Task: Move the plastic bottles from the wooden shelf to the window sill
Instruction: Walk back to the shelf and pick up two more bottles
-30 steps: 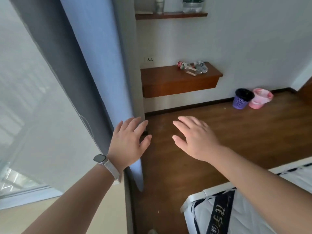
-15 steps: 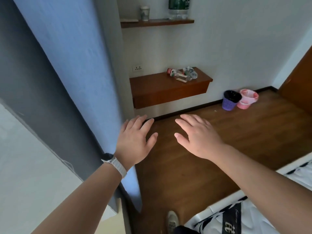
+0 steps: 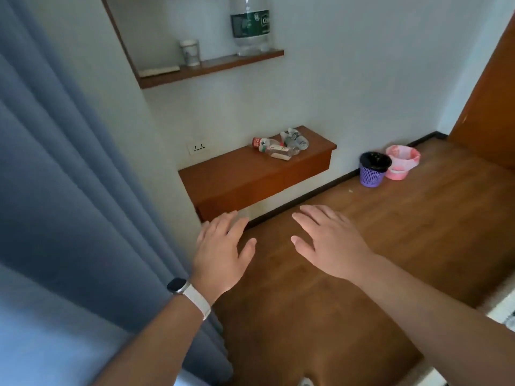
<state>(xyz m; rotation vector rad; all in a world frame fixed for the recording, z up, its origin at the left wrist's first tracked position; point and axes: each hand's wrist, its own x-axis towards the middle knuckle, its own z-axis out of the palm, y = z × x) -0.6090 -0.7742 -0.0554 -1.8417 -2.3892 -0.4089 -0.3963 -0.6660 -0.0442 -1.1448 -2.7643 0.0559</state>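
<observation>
— Any writing you can read?
— Only pale lettering on the dark green label of the large clear plastic bottle [image 3: 250,26]. It stands on the upper thin wooden wall shelf [image 3: 211,69], and the letters are too blurred to read. A pale cup [image 3: 190,52] stands to its left.
— And the room?
— White walls and a brown wooden floor [image 3: 390,232], with a blue-grey curtain [image 3: 69,190] on my left. There is a white wall socket [image 3: 198,148], and a purple mesh bin [image 3: 373,171] just beside a pink tub [image 3: 401,162] by the skirting.
— The bottles?
— A heap of small clear plastic bottles [image 3: 281,144], one showing red at its end, lies toward the right end of the lower brown wooden shelf [image 3: 237,174].
— Your grips?
— My left grip [image 3: 223,252], with a pale-strapped watch [image 3: 178,285] at the wrist, and my right grip [image 3: 328,243] hover palm down over the floor. Their fingers are straight and spread wide.
</observation>
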